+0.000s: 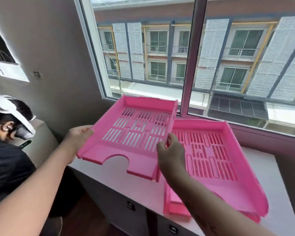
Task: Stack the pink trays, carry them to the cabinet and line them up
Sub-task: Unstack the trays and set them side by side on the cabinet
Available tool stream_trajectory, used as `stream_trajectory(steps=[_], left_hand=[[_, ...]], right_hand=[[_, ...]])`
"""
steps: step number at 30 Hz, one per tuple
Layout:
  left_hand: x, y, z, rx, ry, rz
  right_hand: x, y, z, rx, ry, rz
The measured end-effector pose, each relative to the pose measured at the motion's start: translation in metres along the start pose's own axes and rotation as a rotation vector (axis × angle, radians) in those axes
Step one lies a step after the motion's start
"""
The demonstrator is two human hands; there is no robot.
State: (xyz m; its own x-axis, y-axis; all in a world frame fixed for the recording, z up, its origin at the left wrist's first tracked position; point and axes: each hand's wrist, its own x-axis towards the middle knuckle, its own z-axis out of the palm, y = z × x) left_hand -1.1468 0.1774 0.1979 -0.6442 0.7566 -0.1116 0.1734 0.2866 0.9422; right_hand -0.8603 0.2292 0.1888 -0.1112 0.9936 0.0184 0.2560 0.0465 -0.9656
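Pink slotted tray [129, 138] is held in the air, tilted, above the left part of the white cabinet [143, 189]; the left hand [77, 140] is clamped on its left rim and the right hand [169, 154] on its right rim. Just right of it, a second tray [216, 164] lies on the cabinet top, apparently on another one, below the window [186, 53]. Left of the cabinet, a person [7, 142] in a dark shirt bends down.
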Motion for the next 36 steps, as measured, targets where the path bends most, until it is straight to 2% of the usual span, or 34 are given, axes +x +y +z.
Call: stream_trajectory(steps=[5,9,21,25,28,31,34,36], left_hand=[[0.091,-0.046,-0.039,-0.045,-0.084,-0.055],[0.136,-0.078,-0.040,0.021,-0.155,-0.088],[0.168,-0.105,-0.013,0.060,-0.197,-0.099],[0.166,-0.102,-0.010,0.102,-0.176,-0.077],[0.166,-0.092,-0.008,0.114,-0.099,-0.028],[0.159,-0.065,0.005,0.144,0.012,0.124],[0.135,-0.032,0.035,0.263,0.054,0.366],[0.105,-0.008,0.062,0.248,-0.027,0.424]], right_hand=[[0.004,0.002,0.096,-0.050,0.093,0.080],[0.019,0.024,0.136,-0.104,0.114,0.153],[0.048,0.072,0.174,-0.136,0.184,0.246],[0.055,0.067,0.170,-0.160,0.108,0.284],[0.054,0.052,0.157,-0.149,0.039,0.291],[0.059,0.035,0.132,-0.241,0.038,0.144],[0.068,0.012,0.089,-0.319,0.123,0.006],[0.071,0.001,0.049,-0.411,0.213,-0.055]])
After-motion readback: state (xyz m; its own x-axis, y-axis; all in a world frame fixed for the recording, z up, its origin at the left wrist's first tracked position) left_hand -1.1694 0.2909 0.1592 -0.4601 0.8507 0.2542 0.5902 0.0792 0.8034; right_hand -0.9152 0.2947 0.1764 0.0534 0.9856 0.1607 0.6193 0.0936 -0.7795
